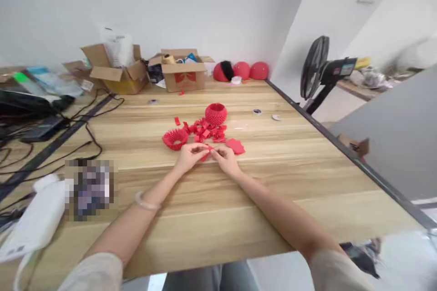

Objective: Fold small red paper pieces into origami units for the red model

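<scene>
Both hands meet over the table, pinching a small piece of red paper [210, 148] between their fingertips. My left hand [190, 156] grips it from the left, and my right hand [225, 159] from the right; the fingers partly hide it. Just beyond lies a heap of small folded red paper pieces [205, 131]. An open ring-shaped bowl of folded red paper [175, 139] sits to the left of the heap. Behind the heap stands a rounder red paper bowl [216, 114]. A stack of flat red paper sheets [235, 146] rests beside my right hand.
Cardboard boxes [184, 77] and red domed objects [241, 70] line the back wall. Black cables [92, 138] and a white power strip [37, 218] occupy the left side. A black fan [314, 68] stands beyond the table's right edge. A blurred-out item [92, 191] lies near my left forearm.
</scene>
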